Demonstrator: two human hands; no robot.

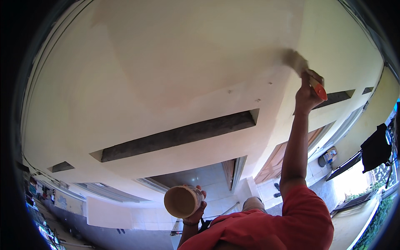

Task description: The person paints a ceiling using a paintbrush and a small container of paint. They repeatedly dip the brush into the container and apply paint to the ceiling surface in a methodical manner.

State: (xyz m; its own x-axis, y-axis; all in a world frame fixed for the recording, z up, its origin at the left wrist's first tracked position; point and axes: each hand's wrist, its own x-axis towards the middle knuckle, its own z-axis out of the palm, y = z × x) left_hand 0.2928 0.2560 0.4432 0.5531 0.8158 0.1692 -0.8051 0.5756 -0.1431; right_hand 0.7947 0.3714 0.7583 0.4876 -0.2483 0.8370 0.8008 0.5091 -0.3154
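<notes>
My right hand point(306, 98) is raised to the upper right, its fingers closed around the handle of a wide paintbrush point(320, 89) with a red-orange end. The brush's bristles point(295, 60) are blurred and lie against or very near the cream wall point(200, 50); I cannot tell whether they touch. Low and left of the middle, my left hand point(196, 216) grips a round, light-coloured tub point(170, 202) from its right side. The tub's mouth shows a tan inside; how much paint it holds cannot be made out.
A long dark recessed slot point(179, 135) cuts across the wall, with a second slot point(337, 98) behind my right wrist. Below are a doorway point(200, 175) and a wooden door point(271, 162). Dark cloth point(375, 146) hangs at the far right, and cables point(54, 39) run along the left edge.
</notes>
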